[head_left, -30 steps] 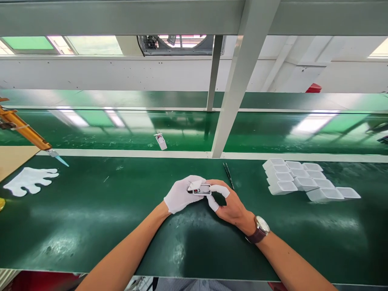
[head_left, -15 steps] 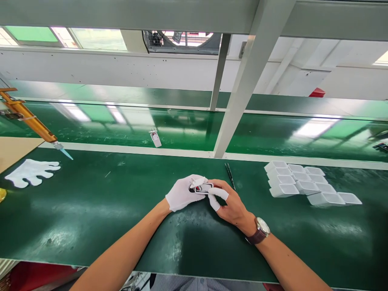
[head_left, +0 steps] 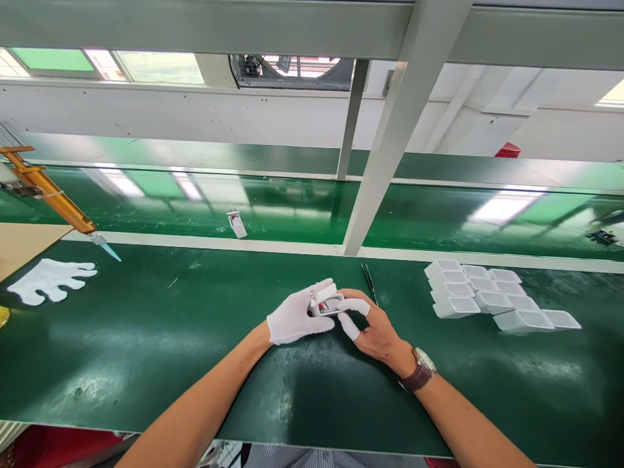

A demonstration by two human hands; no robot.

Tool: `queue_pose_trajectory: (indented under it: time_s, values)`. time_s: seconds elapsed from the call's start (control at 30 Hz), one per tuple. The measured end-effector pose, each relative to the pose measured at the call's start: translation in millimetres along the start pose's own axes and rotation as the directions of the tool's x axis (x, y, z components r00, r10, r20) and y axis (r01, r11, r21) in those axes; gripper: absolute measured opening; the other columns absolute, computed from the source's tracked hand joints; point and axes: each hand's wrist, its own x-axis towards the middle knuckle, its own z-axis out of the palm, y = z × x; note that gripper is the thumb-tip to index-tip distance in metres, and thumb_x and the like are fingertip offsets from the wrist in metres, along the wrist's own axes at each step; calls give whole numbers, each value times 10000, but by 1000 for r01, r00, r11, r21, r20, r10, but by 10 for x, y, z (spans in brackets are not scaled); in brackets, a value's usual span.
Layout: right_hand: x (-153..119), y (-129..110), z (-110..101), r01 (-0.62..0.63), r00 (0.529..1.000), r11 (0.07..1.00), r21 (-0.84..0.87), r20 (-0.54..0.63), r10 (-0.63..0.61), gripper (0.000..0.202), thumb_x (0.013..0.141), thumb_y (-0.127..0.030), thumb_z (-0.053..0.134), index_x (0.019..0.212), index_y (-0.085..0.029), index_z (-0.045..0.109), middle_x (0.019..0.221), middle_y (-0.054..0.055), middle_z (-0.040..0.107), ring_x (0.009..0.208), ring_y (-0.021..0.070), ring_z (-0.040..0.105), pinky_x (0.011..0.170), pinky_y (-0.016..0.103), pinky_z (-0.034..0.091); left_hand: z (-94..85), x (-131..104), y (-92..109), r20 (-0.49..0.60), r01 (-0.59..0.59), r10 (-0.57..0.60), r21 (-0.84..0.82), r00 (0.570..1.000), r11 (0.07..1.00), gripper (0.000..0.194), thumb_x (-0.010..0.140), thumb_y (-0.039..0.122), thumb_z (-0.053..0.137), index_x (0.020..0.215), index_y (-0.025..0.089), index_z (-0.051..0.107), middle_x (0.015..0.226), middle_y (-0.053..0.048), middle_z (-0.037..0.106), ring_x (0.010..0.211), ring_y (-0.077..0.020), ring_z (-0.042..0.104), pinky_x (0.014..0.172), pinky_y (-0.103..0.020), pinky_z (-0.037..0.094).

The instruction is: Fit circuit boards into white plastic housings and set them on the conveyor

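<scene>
Over the near edge of the bench, both my hands meet around a small white plastic casing [head_left: 329, 307]. Its inside faces up, and something red shows in it. My left hand [head_left: 297, 316], in a white glove, grips the casing from the left; a white end piece [head_left: 322, 292] stands raised between its thumb and fingers. From the right, my right hand [head_left: 377, 331] pinches the casing's other end, with white covers on its fingertips and a watch at the wrist. Just beyond that hand lie dark tweezers [head_left: 369, 283].
Rows of white plastic shells [head_left: 470, 289] sit at right on the green bench [head_left: 185, 364]. At left are a flat white glove [head_left: 52, 281] and an orange dispensing syringe [head_left: 65, 208]. Behind, a white casing [head_left: 236, 224] lies on the green belt [head_left: 292, 211]. A grey post [head_left: 385, 143] rises at the bench's back.
The white end piece has tipped up further, and my left thumb now lies along the casing's near side. On the belt, the other casing has shifted left.
</scene>
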Motion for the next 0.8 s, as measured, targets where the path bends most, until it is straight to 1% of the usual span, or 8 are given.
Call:
queue_pose_trajectory:
  time_s: [0.13,0.23,0.33,0.4,0.5,0.67,0.73,0.8]
  values:
    - [-8,-23,46,70,997,997,-16,41,-69,417,931,-49,539,1283,-273,542,1311,98,621,1233,214,609,1022,431,566,47,-32,38,65,-26,29,-45,997,999,885,743,296,768,1532,205,378,1296,-81,692,1153,-265,668,1058,-437,508]
    - [-11,-36,77,109,994,988,-108,-14,-111,501,924,-35,552,1354,-289,520,1326,110,605,1252,229,593,1020,452,570,81,-33,53,19,-72,73,-38,997,997,755,776,280,726,1479,217,458,1263,-71,705,1128,-247,677,1049,-427,517]
    - [-4,-38,71,115,989,979,-171,-77,-130,540,919,-40,570,1386,-303,504,1330,112,597,1252,246,588,1015,489,570,101,-20,38,-40,-123,126,66,991,990,546,779,247,719,1313,236,605,1239,-50,705,1121,-236,673,1047,-400,515]
    - [12,-46,52,139,986,974,-176,-69,-153,556,914,-39,573,1397,-304,500,1326,113,598,1247,252,589,1009,501,571,105,-15,21,-57,-143,148,88,987,986,467,783,260,730,1237,222,628,1209,-57,706,1093,-235,680,1017,-392,529]
    - [41,-70,26,173,985,974,-148,6,-174,583,907,-25,562,1414,-305,491,1334,108,601,1276,260,571,1033,513,555,102,-13,15,-57,-155,158,42,986,987,479,793,341,754,1223,200,599,1175,-78,702,1044,-234,689,949,-385,553]
    - [46,-71,29,145,989,975,-168,15,-145,531,929,-57,569,1399,-298,517,1285,106,627,1230,253,599,1013,487,570,89,17,38,-150,11,12,148,989,989,449,706,439,829,1051,202,665,1087,-69,716,1010,-264,687,925,-404,548]
    - [37,-54,38,122,992,974,-193,-9,-126,504,934,-75,575,1379,-309,534,1259,97,637,1195,248,617,991,476,582,65,29,32,-182,53,-23,164,983,985,491,694,429,838,1104,218,670,1103,-56,724,1018,-267,690,927,-401,551]
    - [30,-39,46,102,994,975,-198,-22,-108,504,933,-79,579,1372,-324,533,1240,87,646,1165,241,632,968,459,594,23,29,25,-169,33,-5,161,986,986,548,716,390,822,1216,244,649,1152,-39,723,1053,-259,685,958,-387,545]
